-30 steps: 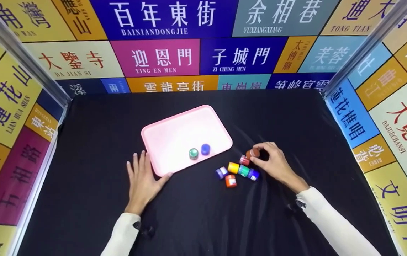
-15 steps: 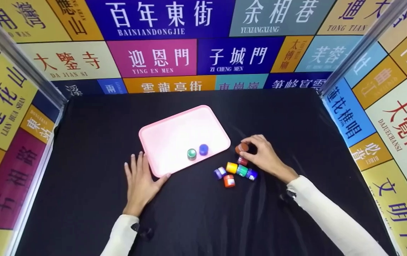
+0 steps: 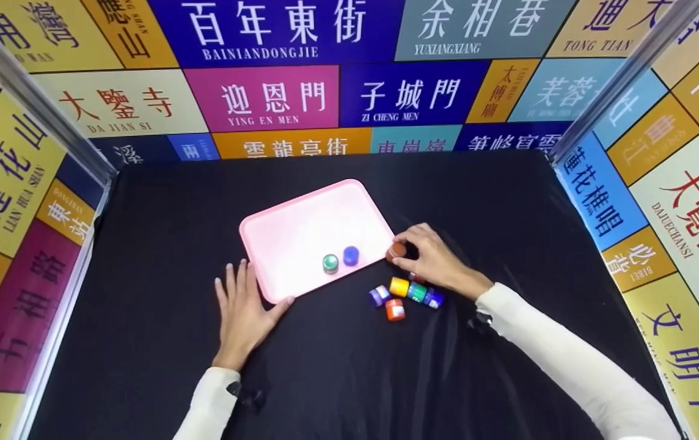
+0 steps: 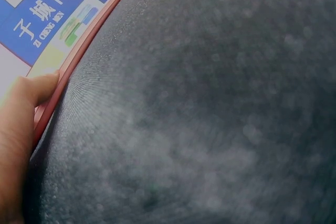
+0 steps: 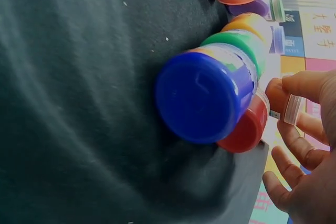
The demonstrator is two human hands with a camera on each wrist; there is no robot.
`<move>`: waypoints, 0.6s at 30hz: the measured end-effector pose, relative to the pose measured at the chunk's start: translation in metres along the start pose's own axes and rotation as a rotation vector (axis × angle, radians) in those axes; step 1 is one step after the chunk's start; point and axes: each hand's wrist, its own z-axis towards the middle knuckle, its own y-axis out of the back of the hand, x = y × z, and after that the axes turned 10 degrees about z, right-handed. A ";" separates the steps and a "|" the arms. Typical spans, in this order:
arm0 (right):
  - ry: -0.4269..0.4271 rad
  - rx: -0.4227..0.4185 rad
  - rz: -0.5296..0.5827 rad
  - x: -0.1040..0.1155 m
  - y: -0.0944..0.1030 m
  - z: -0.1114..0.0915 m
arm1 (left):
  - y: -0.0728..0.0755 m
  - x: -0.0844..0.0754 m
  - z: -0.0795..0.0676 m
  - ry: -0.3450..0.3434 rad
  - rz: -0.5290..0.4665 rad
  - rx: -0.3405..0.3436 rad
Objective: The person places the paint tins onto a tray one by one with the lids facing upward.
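My right hand (image 3: 438, 261) pinches a small brown paint jar (image 3: 396, 251) between thumb and fingers, at the right front corner of the pink tray (image 3: 294, 235). In the right wrist view this brown jar (image 5: 276, 98) is tilted, its clear end toward the palm. On the tray stand a green paint jar (image 3: 330, 264) and a blue one (image 3: 351, 255). My left hand (image 3: 244, 318) lies with straight, spread fingers at the tray's left front corner. Its thumb (image 4: 44, 87) touches the tray's rim in the left wrist view.
In front of the tray's right side lie several paint jars: purple (image 3: 379, 296), orange (image 3: 395, 310), yellow (image 3: 399, 287), green (image 3: 417, 291), blue (image 3: 434, 298) and a red one (image 5: 247, 129) partly hidden by my right hand. Black cloth (image 3: 172, 208) covers the table; printed panels (image 3: 276, 98) enclose it.
My right hand has carried the brown jar leftward from beside the group of jars to the tray's corner. The left hand and the tray stay in place.
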 end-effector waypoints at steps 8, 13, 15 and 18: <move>0.053 0.051 -0.041 0.002 -0.005 0.019 | -0.001 0.000 0.000 0.005 0.001 0.034; 0.063 0.070 -0.067 0.001 -0.009 0.029 | 0.000 0.001 0.000 0.006 -0.001 0.035; 0.066 0.075 -0.075 0.001 -0.010 0.033 | 0.000 0.001 0.000 0.007 -0.001 0.038; 0.065 0.089 -0.077 0.002 -0.012 0.039 | 0.002 0.001 0.000 0.013 0.000 0.042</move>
